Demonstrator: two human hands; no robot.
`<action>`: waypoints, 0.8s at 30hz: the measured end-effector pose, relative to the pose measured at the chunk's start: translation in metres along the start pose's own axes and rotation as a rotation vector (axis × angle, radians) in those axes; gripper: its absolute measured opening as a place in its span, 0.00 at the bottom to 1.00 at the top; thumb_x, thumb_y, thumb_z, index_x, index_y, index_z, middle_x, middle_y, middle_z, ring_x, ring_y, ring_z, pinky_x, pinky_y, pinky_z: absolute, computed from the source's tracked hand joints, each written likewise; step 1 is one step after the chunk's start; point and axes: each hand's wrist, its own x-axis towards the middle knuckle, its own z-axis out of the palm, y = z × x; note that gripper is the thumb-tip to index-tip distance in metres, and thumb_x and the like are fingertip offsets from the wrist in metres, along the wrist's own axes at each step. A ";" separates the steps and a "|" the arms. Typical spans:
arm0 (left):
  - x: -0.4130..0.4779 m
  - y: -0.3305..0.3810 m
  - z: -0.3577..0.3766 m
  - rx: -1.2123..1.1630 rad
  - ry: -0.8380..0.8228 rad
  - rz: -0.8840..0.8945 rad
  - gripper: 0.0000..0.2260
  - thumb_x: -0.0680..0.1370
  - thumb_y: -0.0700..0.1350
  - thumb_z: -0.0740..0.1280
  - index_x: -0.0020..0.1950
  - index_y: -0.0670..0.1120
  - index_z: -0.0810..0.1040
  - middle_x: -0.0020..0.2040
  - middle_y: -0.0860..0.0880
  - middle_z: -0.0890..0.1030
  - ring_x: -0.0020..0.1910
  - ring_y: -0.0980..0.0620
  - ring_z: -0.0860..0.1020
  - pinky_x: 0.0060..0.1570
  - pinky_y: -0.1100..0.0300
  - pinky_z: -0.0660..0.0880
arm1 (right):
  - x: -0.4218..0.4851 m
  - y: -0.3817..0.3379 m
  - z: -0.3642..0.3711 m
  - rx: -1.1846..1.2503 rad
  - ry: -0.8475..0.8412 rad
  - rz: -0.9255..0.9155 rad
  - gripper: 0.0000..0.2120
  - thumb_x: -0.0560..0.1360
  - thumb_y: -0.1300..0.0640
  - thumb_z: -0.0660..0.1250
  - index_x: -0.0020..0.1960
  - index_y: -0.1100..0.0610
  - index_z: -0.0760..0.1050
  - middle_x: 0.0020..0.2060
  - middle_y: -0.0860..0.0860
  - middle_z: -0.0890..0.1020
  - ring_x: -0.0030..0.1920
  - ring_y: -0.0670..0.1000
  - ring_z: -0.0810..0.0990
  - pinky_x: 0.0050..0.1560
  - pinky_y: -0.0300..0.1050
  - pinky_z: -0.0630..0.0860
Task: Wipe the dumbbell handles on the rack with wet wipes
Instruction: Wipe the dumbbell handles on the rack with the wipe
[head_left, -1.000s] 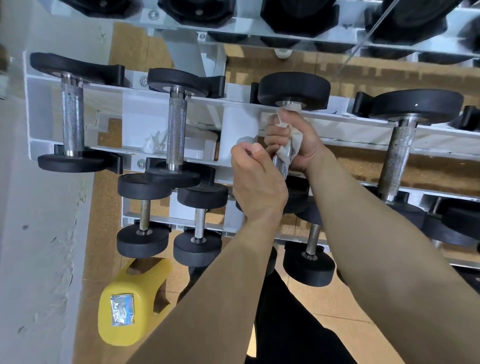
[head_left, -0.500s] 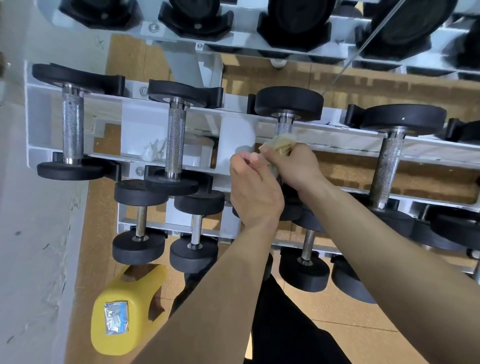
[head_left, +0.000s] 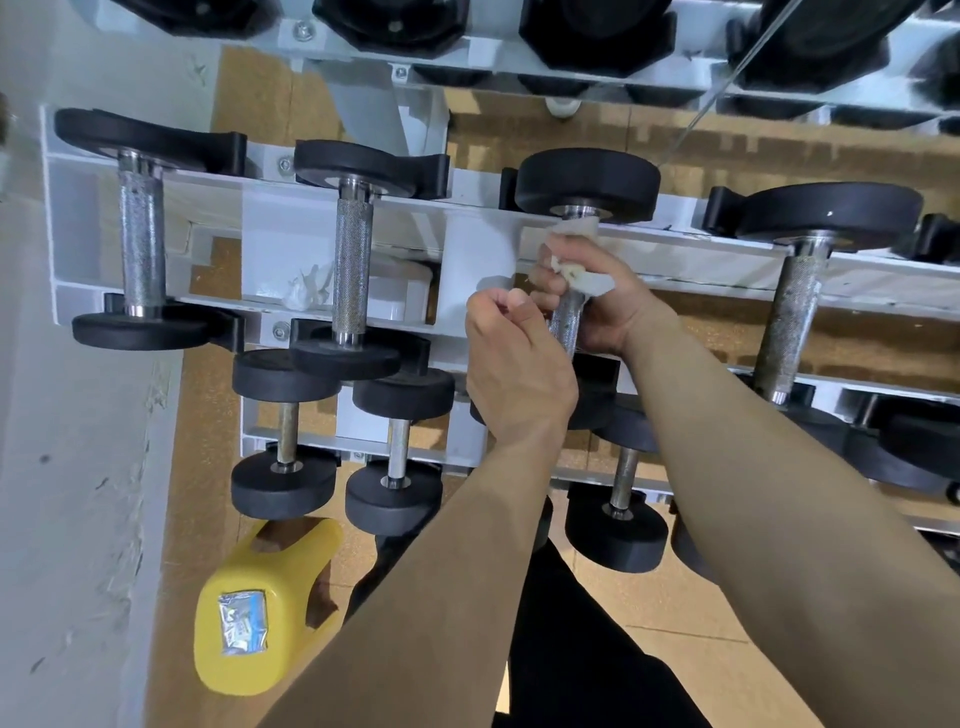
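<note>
Rack (head_left: 311, 228): white steel. We look down on its middle tier, with more dumbbells on the tiers above and below.
Dumbbell (head_left: 587, 182): third from the left on the middle tier, with black heads, lying across the rails.
Handle (head_left: 566, 325): knurled metal. We see only a short bare stretch, between the two hands.
Wet wipe (head_left: 584, 278): white, wrapped round the upper part of the handle. One fold pokes out just under the far head, another by the thumb.
Right grip (head_left: 608, 306): clenched round the wet wipe and the handle beneath it.
Left grip (head_left: 519, 374): fingers curled, thumb on top, just beside the lower handle. We cannot tell whether it holds anything.
Crumpled wipe (head_left: 311, 286): lying on the rack behind the second dumbbell's handle.
Kettlebell (head_left: 270, 571): yellow, on the floor at the rack's left end.
Packet (head_left: 243, 621): silver and blue, lying on the kettlebell.
</note>
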 end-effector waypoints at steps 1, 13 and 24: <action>0.000 0.000 0.000 -0.001 0.002 -0.001 0.08 0.86 0.53 0.51 0.52 0.52 0.66 0.52 0.50 0.78 0.45 0.50 0.73 0.44 0.55 0.65 | -0.004 0.003 -0.001 -0.099 0.041 0.013 0.11 0.76 0.52 0.68 0.37 0.55 0.78 0.31 0.51 0.77 0.33 0.49 0.77 0.41 0.43 0.76; 0.002 0.001 -0.004 0.152 -0.137 0.021 0.12 0.84 0.48 0.56 0.61 0.50 0.77 0.56 0.49 0.82 0.51 0.49 0.74 0.47 0.58 0.65 | -0.052 0.030 0.008 -1.070 0.644 -0.320 0.19 0.85 0.54 0.57 0.41 0.60 0.78 0.33 0.49 0.78 0.33 0.46 0.73 0.32 0.40 0.66; 0.031 0.002 -0.014 -0.113 -0.371 -0.131 0.14 0.77 0.56 0.69 0.61 0.53 0.78 0.52 0.53 0.81 0.52 0.49 0.80 0.59 0.56 0.75 | -0.067 0.031 -0.006 -0.422 0.801 -0.373 0.06 0.79 0.58 0.68 0.52 0.56 0.83 0.48 0.55 0.86 0.51 0.56 0.85 0.52 0.59 0.84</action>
